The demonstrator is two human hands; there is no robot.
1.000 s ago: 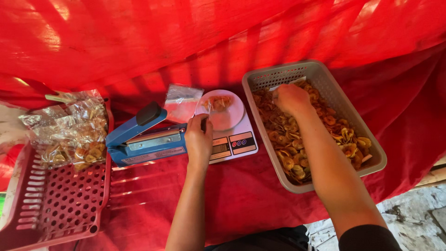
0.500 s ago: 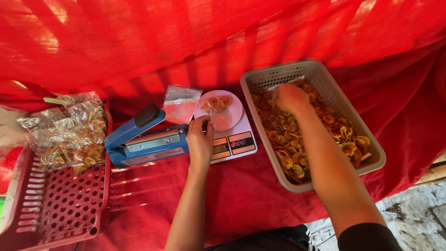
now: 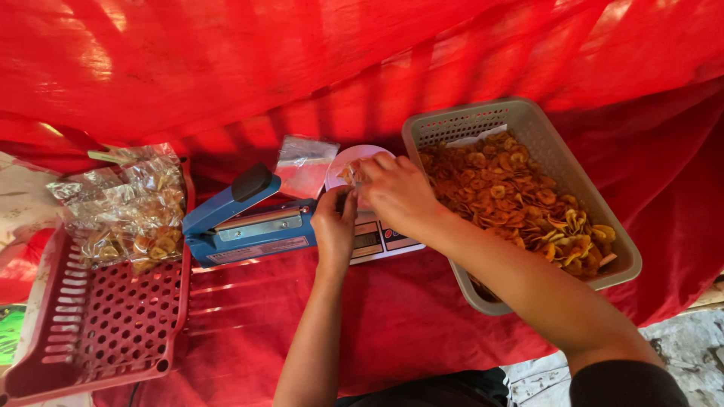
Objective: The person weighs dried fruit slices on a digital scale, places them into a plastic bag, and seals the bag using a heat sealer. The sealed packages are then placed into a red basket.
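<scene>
Item: small clear plastic bag (image 3: 353, 175), held over the pink round pan of a digital scale (image 3: 377, 240). Appearance: transparent, crinkled, with a few golden-brown chips showing inside. Largely covered by the fingers; its long axis and the way its mouth faces cannot be told.

Right hand (image 3: 398, 194): over the scale pan, fingers curled together and pinched at the bag's upper edge.

Left hand (image 3: 335, 230): just below, fingers drawn together around the bag's lower part, resting against the scale's front.

Scale: white body, display panel facing the person, standing on the red-draped surface (image 3: 392, 316).

Grey basket (image 3: 528, 192): rectangular, perforated walls, just right of the scale, filled with golden-brown chips; long axis runs from upper left to lower right.

Blue heat sealer (image 3: 245, 222): just left of the scale, arm raised, black knob at its far end.

Empty clear bag (image 3: 304, 164): lying behind the sealer.

Red perforated tray (image 3: 98, 324): far left, carrying filled chip packets (image 3: 128, 211) at its far end.
</scene>
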